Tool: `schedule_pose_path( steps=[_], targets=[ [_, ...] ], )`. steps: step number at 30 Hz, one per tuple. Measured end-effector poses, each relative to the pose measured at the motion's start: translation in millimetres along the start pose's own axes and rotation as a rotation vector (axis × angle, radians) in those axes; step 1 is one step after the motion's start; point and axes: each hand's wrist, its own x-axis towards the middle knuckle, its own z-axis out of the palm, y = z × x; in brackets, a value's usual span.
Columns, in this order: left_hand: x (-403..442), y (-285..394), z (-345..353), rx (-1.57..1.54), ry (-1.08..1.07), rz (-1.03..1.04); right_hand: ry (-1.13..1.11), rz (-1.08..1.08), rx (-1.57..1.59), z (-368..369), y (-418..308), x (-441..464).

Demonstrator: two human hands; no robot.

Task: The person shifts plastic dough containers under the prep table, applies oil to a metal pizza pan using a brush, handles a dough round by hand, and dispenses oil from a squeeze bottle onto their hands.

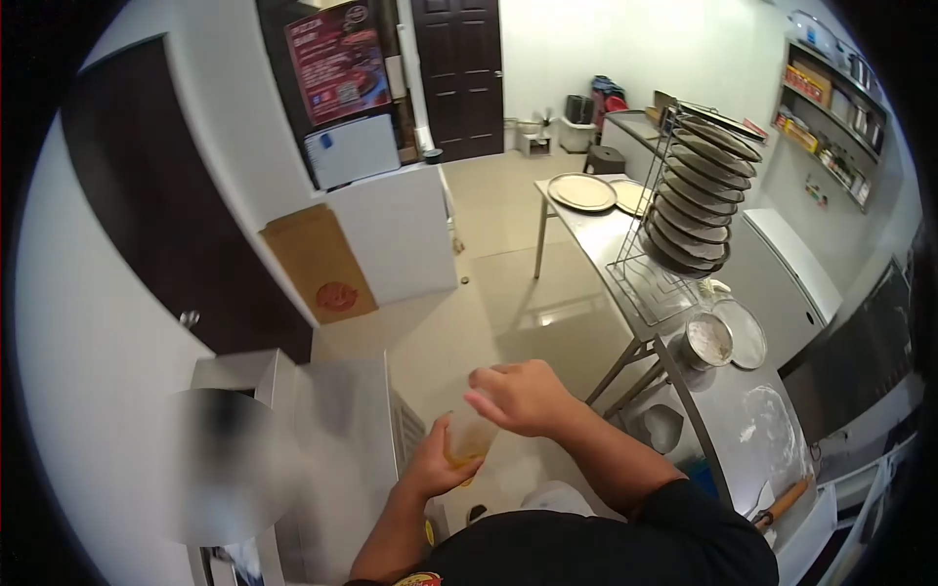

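A translucent plastic container [472, 435], with something yellowish in its lower part, is held tilted in front of my body. My left hand [436, 467] is wrapped round its lower side. Over its upper end is my right hand [523, 396], fingers curled in and touching the top. Whether a lid or an opening lies under those fingers is hidden. The exact kind of container cannot be made out.
To my right, a steel table [752, 410] bears a rolling pin [788, 500], scattered flour and a metal bowl [707, 340] of flour. Beyond stands a wire rack [653, 220] of round pans. A steel counter [342, 420] and a blurred metallic shape [220, 469] are at left.
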Motion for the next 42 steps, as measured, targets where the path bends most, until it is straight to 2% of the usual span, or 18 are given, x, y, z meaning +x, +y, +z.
schedule_pose_path(
  steps=[2, 5, 6, 9, 10, 13, 14, 17, 18, 21, 22, 25, 30, 34, 37, 38, 41, 42],
  targets=[
    [51, 0, -16, 0.023, -0.083, -0.030, 0.012, 0.056, -0.058, -9, 34, 14],
    [136, -9, -24, 0.109, -0.216, 0.090, 0.190, 0.318, 0.434, -18, 102, 29],
    [164, -15, -27, 0.112, -0.247, 0.094, 0.216, 0.335, 0.431, -22, 124, 36],
    [238, -30, -31, 0.078, -0.319, 0.113, 0.181, 0.630, 1.122, -33, 192, 57],
    [261, -36, -32, 0.081, -0.332, 0.110, 0.193, 0.634, 1.128, -30, 217, 67],
    [325, -50, -43, 0.037, -0.262, 0.126, 0.350, 0.769, 1.648, 2, 286, 99],
    [346, -52, -47, 0.042, -0.281, 0.123, 0.370, 0.769, 1.655, 7, 298, 108],
    [407, -56, -53, -0.090, -0.132, 0.203, 0.309, 0.649, 1.451, 7, 322, 135],
    [428, -57, -52, -0.103, -0.166, 0.212, 0.347, 0.658, 1.435, 1, 327, 141],
    [481, -69, -37, -0.568, -0.121, 0.060, 0.548, 0.573, 1.551, -14, 335, 144],
    [496, -74, -32, -0.580, -0.180, 0.054, 0.612, 0.581, 1.527, -14, 340, 139],
    [549, -73, -2, -0.525, -0.452, 0.164, 0.456, 0.637, 0.975, -29, 345, 113],
    [573, -19, 83, -0.720, -0.783, 0.117, 0.541, 0.794, 0.825, -68, 323, 71],
    [573, 29, 157, -0.829, -0.864, 0.134, 0.804, 0.871, 0.726, -98, 302, 9],
    [577, 63, 222, -0.794, -1.125, 0.084, 1.389, 0.569, 0.921, -100, 304, -67],
    [574, 74, 247, -0.791, -1.135, 0.079, 1.400, 0.570, 0.920, -109, 303, -79],
    [559, 101, 330, -0.881, -1.124, -0.004, 1.989, 0.005, 1.069, -145, 320, -104],
    [554, 104, 361, -0.873, -1.114, 0.000, 1.982, 0.001, 1.083, -159, 335, -119]
  ],
)
